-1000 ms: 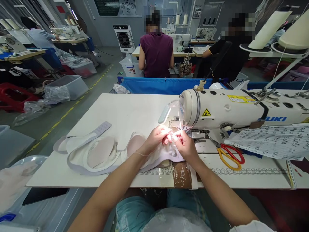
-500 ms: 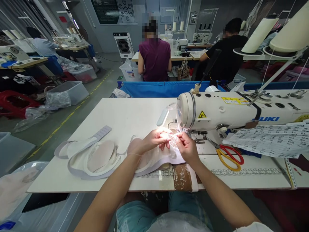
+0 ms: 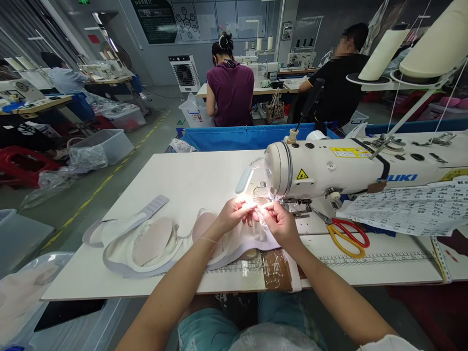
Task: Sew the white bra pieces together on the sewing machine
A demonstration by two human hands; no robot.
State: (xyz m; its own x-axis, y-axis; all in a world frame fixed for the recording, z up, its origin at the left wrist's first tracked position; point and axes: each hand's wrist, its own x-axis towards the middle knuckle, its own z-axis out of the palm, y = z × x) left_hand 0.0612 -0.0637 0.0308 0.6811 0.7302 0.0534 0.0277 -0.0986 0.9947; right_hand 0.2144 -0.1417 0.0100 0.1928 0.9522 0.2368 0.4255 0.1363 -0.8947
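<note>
Bra (image 3: 153, 241) on bench (image 3: 183, 180), left hand (image 3: 237, 214) and right hand (image 3: 281, 225) pinching its glare-lit end; scissors (image 3: 349, 236) at three o'clock from right hand

Layout, with the hands (image 3: 236, 214) as dial centre. On the worktop (image 3: 183, 180), the garment (image 3: 155, 241) extends to between eight and nine o'clock; the sewing machine (image 3: 325, 168) stands at two, the paper sheet (image 3: 409, 209) at three, the scissors (image 3: 330, 222) between three and four. Behind the worktop, one person (image 3: 230, 95) is between eleven and twelve.
</note>
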